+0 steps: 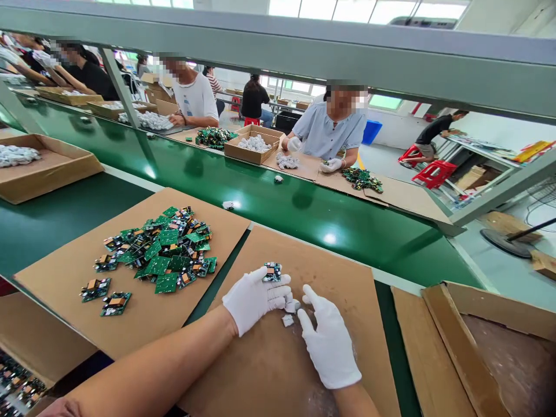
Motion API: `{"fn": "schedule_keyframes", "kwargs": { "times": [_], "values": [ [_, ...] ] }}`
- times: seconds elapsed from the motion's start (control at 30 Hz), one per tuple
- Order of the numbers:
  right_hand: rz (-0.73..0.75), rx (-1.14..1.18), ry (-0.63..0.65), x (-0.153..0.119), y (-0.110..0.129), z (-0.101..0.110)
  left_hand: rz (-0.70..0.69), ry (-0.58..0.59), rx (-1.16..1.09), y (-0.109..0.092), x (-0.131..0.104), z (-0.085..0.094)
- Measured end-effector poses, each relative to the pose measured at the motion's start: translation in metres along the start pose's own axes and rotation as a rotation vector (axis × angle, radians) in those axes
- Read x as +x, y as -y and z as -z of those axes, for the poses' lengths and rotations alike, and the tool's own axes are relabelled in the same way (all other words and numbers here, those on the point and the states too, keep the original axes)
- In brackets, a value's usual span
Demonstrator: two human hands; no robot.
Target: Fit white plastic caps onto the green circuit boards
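Note:
My left hand [256,298], in a white glove, grips a small circuit board [272,271] between thumb and fingers, its component side facing up. Just below those fingertips, small white pieces [288,320] lie on the brown cardboard sheet [264,370]. My right hand [328,339], also gloved in white, is beside these pieces with thumb and index finger apart. Nothing shows between them; its other fingers are partly hidden. To the left, a heap of green circuit boards [167,237] covers part of another cardboard sheet [56,278].
A green conveyor belt [299,202] runs beyond the cardboard, with a white piece [228,205] near its edge. An open cardboard box [460,347] stands at right, another box [52,179] with white pieces at left. Across the belt sits a co-worker [325,133]. A grey beam [278,63] spans overhead.

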State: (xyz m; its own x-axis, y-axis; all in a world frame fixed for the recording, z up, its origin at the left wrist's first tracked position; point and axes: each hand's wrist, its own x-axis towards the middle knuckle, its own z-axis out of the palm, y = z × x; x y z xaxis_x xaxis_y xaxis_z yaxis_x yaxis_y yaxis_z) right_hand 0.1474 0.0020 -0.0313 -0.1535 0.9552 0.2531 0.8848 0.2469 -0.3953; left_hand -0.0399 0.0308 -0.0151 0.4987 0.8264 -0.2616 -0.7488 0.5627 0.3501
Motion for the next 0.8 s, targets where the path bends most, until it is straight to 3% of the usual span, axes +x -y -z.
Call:
{"fn": "schedule_keyframes", "kwargs": {
  "times": [0.17,0.33,0.47,0.57,0.67,0.8],
  "values": [
    [0.209,-0.053,0.127,0.004,0.002,-0.004,-0.020,-0.047,-0.023,0.003,-0.001,-0.002],
    [0.065,0.110,0.080,0.004,0.012,0.004,0.029,-0.077,0.005,0.010,0.004,0.002],
    [-0.044,0.266,0.119,0.003,0.015,0.012,0.010,-0.119,0.090,0.014,0.005,0.003],
    [-0.110,0.295,0.061,0.003,0.007,0.010,0.011,-0.059,0.146,0.017,0.001,-0.003],
    [-0.039,0.253,0.106,0.002,-0.002,0.006,0.046,0.047,0.203,0.022,-0.004,-0.010],
    [-0.118,0.248,0.137,0.001,-0.004,0.005,0.024,0.042,0.302,0.026,-0.005,-0.012]
  ]
}}
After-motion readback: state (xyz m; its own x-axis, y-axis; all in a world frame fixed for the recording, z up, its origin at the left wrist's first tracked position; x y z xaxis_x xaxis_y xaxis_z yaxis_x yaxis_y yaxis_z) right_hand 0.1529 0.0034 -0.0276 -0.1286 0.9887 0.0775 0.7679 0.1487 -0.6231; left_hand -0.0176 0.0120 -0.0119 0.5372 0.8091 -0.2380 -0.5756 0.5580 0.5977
